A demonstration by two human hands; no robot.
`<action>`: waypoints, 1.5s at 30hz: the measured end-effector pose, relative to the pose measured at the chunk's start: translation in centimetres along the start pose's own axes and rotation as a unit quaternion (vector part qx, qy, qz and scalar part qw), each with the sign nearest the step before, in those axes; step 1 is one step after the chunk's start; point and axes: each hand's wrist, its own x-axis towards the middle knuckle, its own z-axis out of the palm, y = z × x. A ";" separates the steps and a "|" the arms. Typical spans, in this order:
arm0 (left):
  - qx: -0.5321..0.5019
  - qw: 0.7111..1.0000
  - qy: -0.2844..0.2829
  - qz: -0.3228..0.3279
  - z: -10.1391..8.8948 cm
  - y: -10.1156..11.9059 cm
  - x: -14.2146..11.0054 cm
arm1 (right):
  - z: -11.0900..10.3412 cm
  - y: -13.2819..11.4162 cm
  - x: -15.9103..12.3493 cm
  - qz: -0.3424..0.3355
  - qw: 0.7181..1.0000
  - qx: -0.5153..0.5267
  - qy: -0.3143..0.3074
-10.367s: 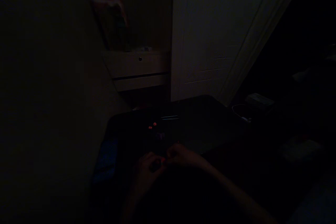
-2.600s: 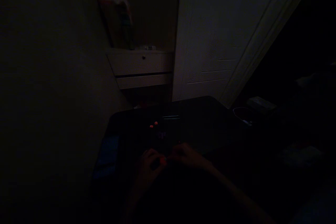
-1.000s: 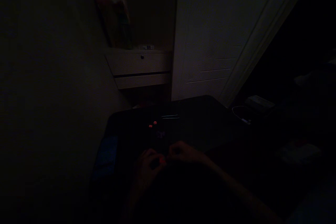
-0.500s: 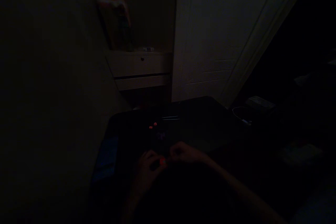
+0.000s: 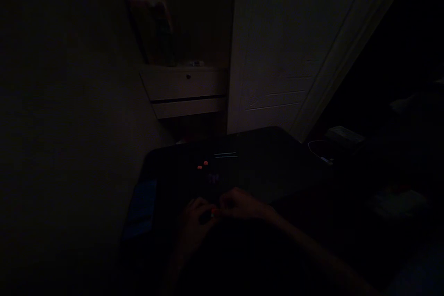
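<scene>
The scene is very dark. Between the thumb and fingers of my left hand point(image 5: 192, 222) is a small red piece point(image 5: 212, 212); its kind cannot be made out. My right hand point(image 5: 239, 203) comes in from the right, with fingers pinched together against that piece. Whatever these fingers hold is hidden. Beyond the hands, dim purple pieces point(image 5: 213, 178) lie on the dark table point(image 5: 270, 157). Farther back are two small orange-red pieces, one nearer point(image 5: 200, 167) and one beyond it point(image 5: 206, 163). Two thin pale lines point(image 5: 225, 155), like tweezers or rods, lie to their right.
A flat blue item point(image 5: 140, 208) rests at the table's left edge. Behind the table stand a drawer unit point(image 5: 189, 85) and a pale door panel point(image 5: 267, 55). A box point(image 5: 345, 135) and a white cable point(image 5: 314, 149) are at the right.
Both hands stay nearly in place. My right hand has shifted slightly left, its fingers now against the red piece and covering part of it. The pieces on the table have not moved.
</scene>
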 end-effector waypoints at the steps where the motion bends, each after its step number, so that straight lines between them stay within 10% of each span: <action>1: -0.002 1.000 0.000 0.003 0.0 0.0 0.0 | 0.0 0.0 0.0 0.003 1.000 -0.004 0.005; 15: -0.013 1.000 0.002 0.006 -0.2 0.1 0.0 | -0.7 -4.0 -0.7 0.062 0.978 -0.197 0.005; 36: -0.011 1.000 -0.017 -0.002 0.0 -0.4 -0.1 | -1.2 -0.7 -1.0 0.069 0.997 0.040 0.018; 45: -0.007 1.000 -0.013 0.001 -0.1 0.0 -0.1 | -0.4 -2.8 -0.7 0.081 0.994 -0.071 0.027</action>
